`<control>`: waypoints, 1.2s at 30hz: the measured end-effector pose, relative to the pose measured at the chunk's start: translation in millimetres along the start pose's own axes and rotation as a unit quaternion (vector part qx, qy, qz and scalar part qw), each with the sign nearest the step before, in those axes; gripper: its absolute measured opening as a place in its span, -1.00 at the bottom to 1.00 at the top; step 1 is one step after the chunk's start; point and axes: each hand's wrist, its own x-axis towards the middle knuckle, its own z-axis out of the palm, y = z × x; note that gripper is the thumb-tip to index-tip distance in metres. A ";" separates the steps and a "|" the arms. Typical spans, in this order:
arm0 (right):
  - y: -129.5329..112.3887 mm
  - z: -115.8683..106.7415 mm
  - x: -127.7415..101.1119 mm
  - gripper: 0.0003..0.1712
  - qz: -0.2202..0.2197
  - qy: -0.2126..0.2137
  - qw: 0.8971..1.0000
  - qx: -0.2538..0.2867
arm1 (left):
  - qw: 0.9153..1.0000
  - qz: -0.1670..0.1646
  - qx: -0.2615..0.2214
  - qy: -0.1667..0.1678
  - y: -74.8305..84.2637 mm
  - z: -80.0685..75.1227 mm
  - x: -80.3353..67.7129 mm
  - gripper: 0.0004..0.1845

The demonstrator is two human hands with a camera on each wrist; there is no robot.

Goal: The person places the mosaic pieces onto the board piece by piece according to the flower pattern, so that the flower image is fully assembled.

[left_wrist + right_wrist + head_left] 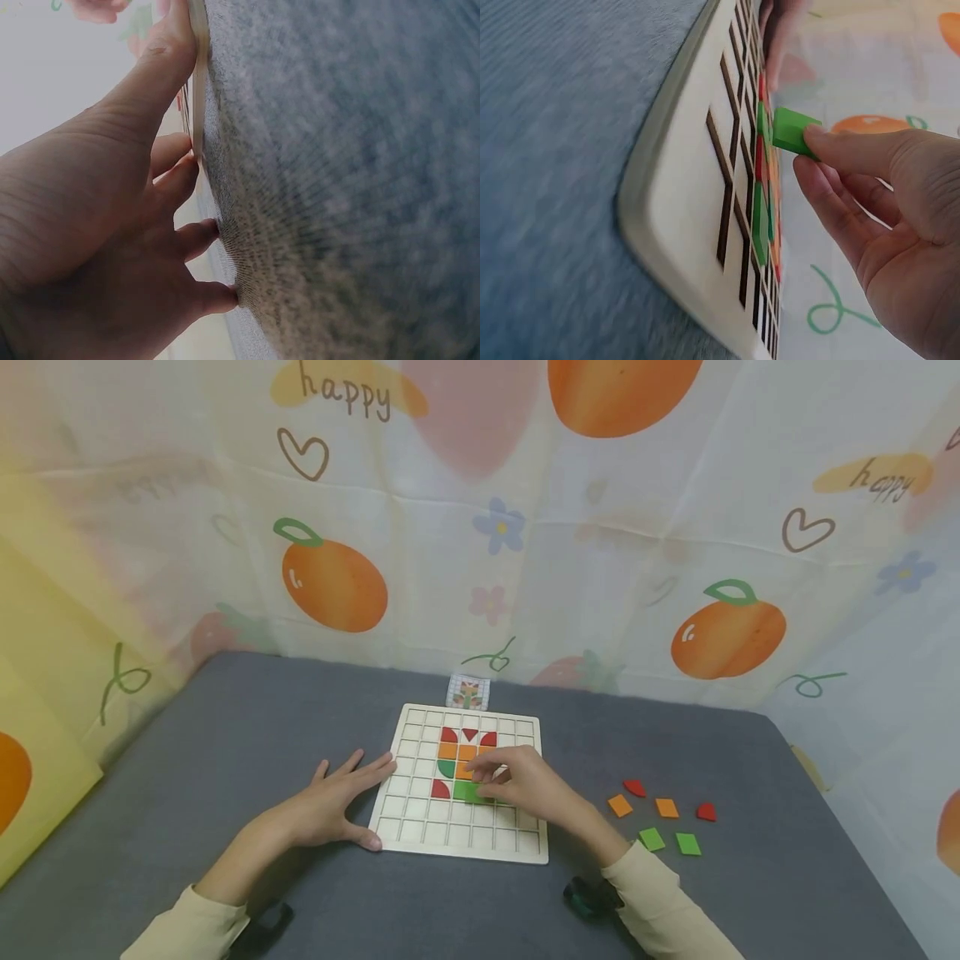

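Note:
A white grid board lies on the dark grey cloth, with red, orange and green pieces set in its middle cells. My right hand is over the board, and its thumb and fingers pinch a green square tile. In the right wrist view this tile is tilted, just off the board face. A red quarter-round piece sits left of the green tiles in the head view. My left hand spreads its fingers along the board's left edge; the thumb rests at that edge in the left wrist view.
Right of the board lie loose pieces: orange squares, green tiles and red pieces. A small pattern card lies behind the board's far edge. A printed curtain hangs behind the table.

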 end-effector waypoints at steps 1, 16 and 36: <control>-0.7 1.4 2.1 -0.69 0.001 0.000 1.000 0.000 | 1.000 -0.001 -0.001 0.000 -0.5 0.2 0.0 0.19; -9.5 19.8 29.0 -0.74 -0.010 0.014 1.000 -0.011 | 1.000 0.007 -0.003 0.003 -0.8 0.4 -1.2 0.18; -16.1 45.6 53.0 -0.76 -0.027 0.011 0.999 -0.042 | 1.000 0.001 0.005 0.000 1.1 -0.4 0.4 0.17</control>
